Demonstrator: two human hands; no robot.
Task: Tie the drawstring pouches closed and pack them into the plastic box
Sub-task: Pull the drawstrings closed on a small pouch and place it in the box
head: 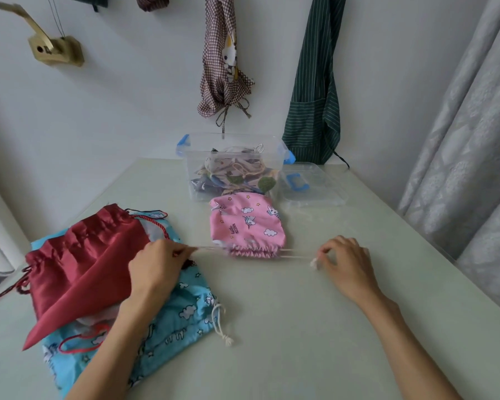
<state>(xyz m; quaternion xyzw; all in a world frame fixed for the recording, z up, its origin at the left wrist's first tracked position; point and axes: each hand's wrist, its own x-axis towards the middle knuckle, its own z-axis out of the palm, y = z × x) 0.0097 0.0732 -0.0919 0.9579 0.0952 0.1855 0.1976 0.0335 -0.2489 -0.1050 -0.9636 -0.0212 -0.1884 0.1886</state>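
Between left grip [156,262] and right grip [344,262], pink pouch [247,226]; cords [293,254] taut

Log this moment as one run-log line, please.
step: cinching pink pouch | left hand: pulling cord | right hand: pulling cord | plastic box: open, pouches inside | red pouch: waiting

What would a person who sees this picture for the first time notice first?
Probably the pink pouch in the middle of the table, its mouth gathered as the left hand and right hand pull its white cords apart. Next, the shiny red pouch lying on a blue one at the left. Behind, a clear plastic box already holds pouches.
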